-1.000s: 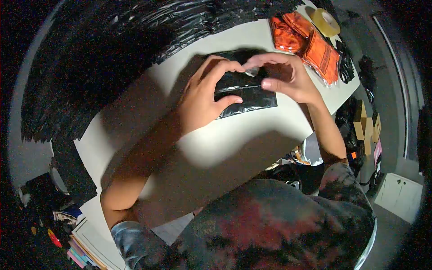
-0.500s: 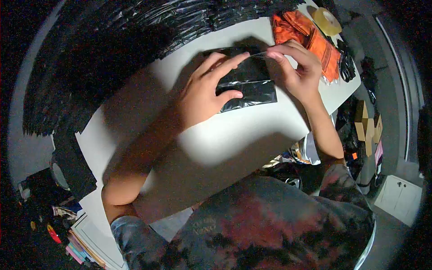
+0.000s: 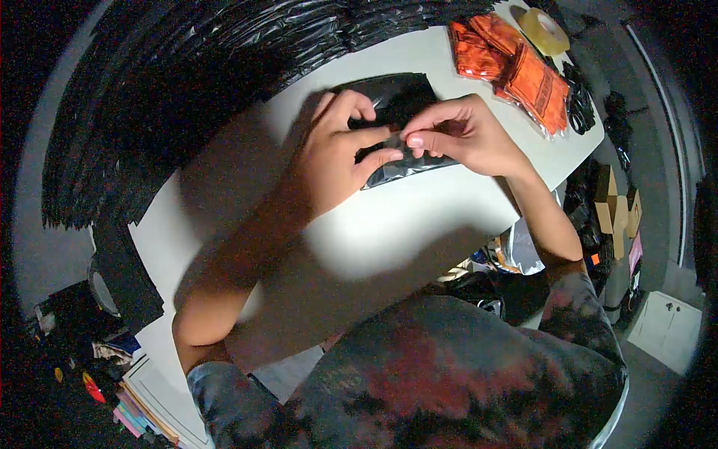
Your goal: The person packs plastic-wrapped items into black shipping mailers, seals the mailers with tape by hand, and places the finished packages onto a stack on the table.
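Observation:
A black plastic package lies flat on the white table. My left hand rests over its left part, thumb and fingers apart, with the index fingertip close to my other hand. Over the middle of the package, my right hand is closed in a pinch. Something small and clear shows between the fingertips of both hands; it looks like a piece of tape, but its edges are hard to make out.
Orange items in clear bags lie at the back right, beside a roll of tape and black cords. Black plastic covers the far side. Open cardboard boxes stand right of the table.
My right hand moved left and down from the package's upper right to its middle, still pinching. The fingers of my left hand have bent and shifted slightly. The black package shows more of its top edge.

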`<state>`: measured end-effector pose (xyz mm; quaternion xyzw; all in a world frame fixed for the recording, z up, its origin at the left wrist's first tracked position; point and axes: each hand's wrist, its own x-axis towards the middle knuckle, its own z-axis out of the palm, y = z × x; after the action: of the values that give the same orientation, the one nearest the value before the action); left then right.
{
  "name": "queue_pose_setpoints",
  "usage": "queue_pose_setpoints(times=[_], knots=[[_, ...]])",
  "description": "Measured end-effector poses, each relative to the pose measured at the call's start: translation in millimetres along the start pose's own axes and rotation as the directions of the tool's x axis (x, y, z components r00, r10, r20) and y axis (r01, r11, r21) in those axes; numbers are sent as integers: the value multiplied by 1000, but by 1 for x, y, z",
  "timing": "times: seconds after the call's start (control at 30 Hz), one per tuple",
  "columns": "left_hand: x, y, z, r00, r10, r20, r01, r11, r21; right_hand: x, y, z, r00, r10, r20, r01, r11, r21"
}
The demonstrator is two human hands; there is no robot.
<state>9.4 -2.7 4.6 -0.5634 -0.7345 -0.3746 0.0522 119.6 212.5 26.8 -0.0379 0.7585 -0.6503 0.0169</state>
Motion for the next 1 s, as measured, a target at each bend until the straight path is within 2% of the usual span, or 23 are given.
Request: queue_pose_setpoints(times=[0.03, 0.07, 0.17, 0.23, 0.27, 0.37, 0.43, 0.57, 0.63, 0.83, 1.0], knots=[[-1, -3, 0, 997, -49, 58, 53, 995, -83, 0, -2, -1, 998, 68, 13, -68, 997, -40], [-1, -6, 0, 997, -48, 57, 53, 995, -82, 1, -2, -2, 998, 67, 13, -67, 997, -40], [3, -12, -7, 994, 38, 99, -29, 996, -87, 5, -4, -6, 994, 104, -20, -105, 992, -63], [1, -17, -8, 988, 98, 116, -87, 992, -91, 5, -10, -5, 974, 217, -71, -223, 970, -98], [1, -19, -7, 989, 96, 114, -86, 992, -95, 5, -11, -6, 973, 221, -70, -227, 969, -100], [0, -22, -6, 986, 132, 101, -120, 985, -121, 6, -6, -8, 982, 173, -79, -180, 979, -97], [1, -23, -9, 987, 116, 113, -103, 988, -119, 7, 2, -10, 994, 74, -86, -85, 988, -129], [3, -19, -10, 995, 67, 77, -57, 991, -118, 7, -2, -11, 988, 97, -116, -120, 971, -207], [3, -17, -10, 997, 33, 72, -17, 978, -209, 6, -1, -11, 987, 106, -122, -129, 971, -202], [3, -15, -12, 997, 65, 48, -53, 972, -227, 6, 0, -12, 984, 95, -148, -132, 954, -268], [1, -13, -11, 998, 31, 57, -16, 970, -242, 7, 2, -11, 983, 106, -150, -146, 948, -284]])
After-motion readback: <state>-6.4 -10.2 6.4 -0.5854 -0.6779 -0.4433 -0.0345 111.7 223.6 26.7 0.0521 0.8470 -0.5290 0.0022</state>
